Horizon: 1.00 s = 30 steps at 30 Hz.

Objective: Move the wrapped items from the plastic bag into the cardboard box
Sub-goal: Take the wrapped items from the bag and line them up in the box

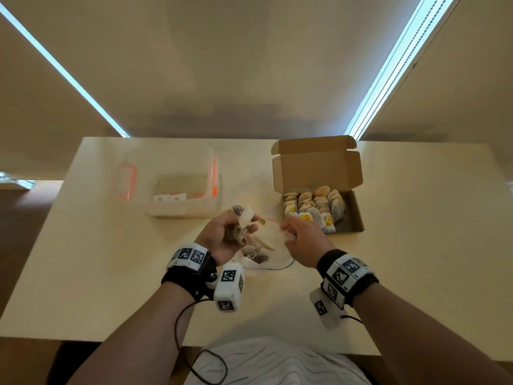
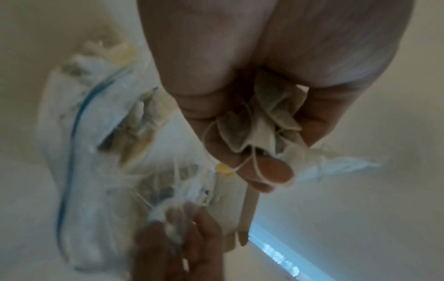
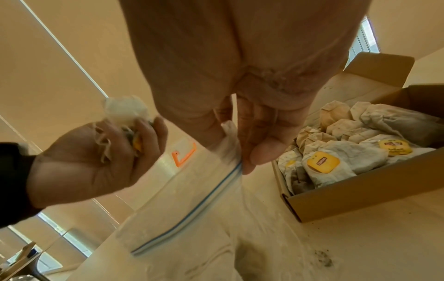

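My left hand [image 1: 227,234] grips a bunch of tea bags [image 2: 259,117], their strings and a yellow tag [image 2: 223,168] dangling, just above the clear zip bag [image 1: 266,245]. More tea bags [image 1: 255,252] lie inside that bag on the table. My right hand [image 1: 299,240] pinches the bag's rim [image 3: 230,133] beside its blue zip line [image 3: 216,188]. The open cardboard box [image 1: 352,215] sits to the right, with several wrapped tea bags [image 3: 336,161] packed in rows. In the right wrist view the left hand [image 3: 96,157] holds its bunch up at the left.
A clear plastic tub [image 1: 177,184] with orange latches stands at the back left of the pale table [image 1: 111,273]. The box lid [image 1: 316,165] stands upright behind the box. Loose tea dust [image 3: 321,260] speckles the table near the box.
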Available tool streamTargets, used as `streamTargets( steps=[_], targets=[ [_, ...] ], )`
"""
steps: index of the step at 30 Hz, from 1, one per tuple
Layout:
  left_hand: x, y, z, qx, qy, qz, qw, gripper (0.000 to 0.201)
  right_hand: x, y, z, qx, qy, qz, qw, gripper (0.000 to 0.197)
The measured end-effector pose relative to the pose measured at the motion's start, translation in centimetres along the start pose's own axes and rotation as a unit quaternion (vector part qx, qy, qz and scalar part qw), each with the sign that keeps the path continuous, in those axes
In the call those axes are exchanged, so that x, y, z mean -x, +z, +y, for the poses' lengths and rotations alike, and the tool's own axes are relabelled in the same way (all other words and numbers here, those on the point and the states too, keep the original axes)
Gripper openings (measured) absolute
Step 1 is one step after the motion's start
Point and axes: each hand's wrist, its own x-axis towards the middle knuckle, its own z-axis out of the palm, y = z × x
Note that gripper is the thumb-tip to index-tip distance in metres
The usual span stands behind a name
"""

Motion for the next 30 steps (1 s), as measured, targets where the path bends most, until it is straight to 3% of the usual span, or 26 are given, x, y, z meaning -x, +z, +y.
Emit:
streamTargets(
  steps=[4,6,9,12,14,16,19,23,26,30],
  targets=[
    [1.4,1.4,1.2,0.077,0.02,-0.045,0.996,0.024,0.3,-0.6,-0.3,0.025,-0.007,-0.01,1.0,0.034],
    [2.0,2.2,1.7,0.06,0.037,-0.056,0.996,0.023,0.7,-1.5,-0.8,0.03,-0.034,0.034,0.998,0.034],
    [2.6,4.0,2.0,-0.022,0.081,-0.04,0.996,0.014,1.7,-2.9,-3.0,-0.113,-0.091,0.149,0.978,0.027],
    [2.7,5.5,1.7,-0.107,0.142,-0.016,0.984,0.013,2.6,-3.7,-6.7,-0.222,-0.108,0.159,0.956,0.043],
    [2.8,6.1,1.6,-0.106,0.156,-0.026,0.982,0.008,2.4,-3.8,-8.0,-0.233,-0.099,0.184,0.95,0.035],
    [2.9,6.1,1.7,-0.041,0.141,-0.021,0.989,0.007,1.9,-4.3,-8.2,-0.268,-0.071,0.212,0.937,0.021],
    [2.7,5.5,2.0,0.039,0.118,-0.004,0.992,0.017,1.7,-5.5,-8.1,-0.352,-0.046,0.196,0.914,0.015],
    [2.3,4.3,2.0,0.023,0.097,0.029,0.995,0.033,1.8,-7.7,-8.4,-0.377,-0.066,0.181,0.906,0.01],
    [2.4,3.5,2.2,-0.044,0.099,0.049,0.993,0.035,1.8,-9.6,-8.5,-0.346,-0.087,0.15,0.922,0.01],
    [3.0,3.4,3.0,-0.18,0.156,0.034,0.971,0.021,2.0,-11.3,-8.2,-0.3,-0.11,0.136,0.938,0.028]
  ],
)
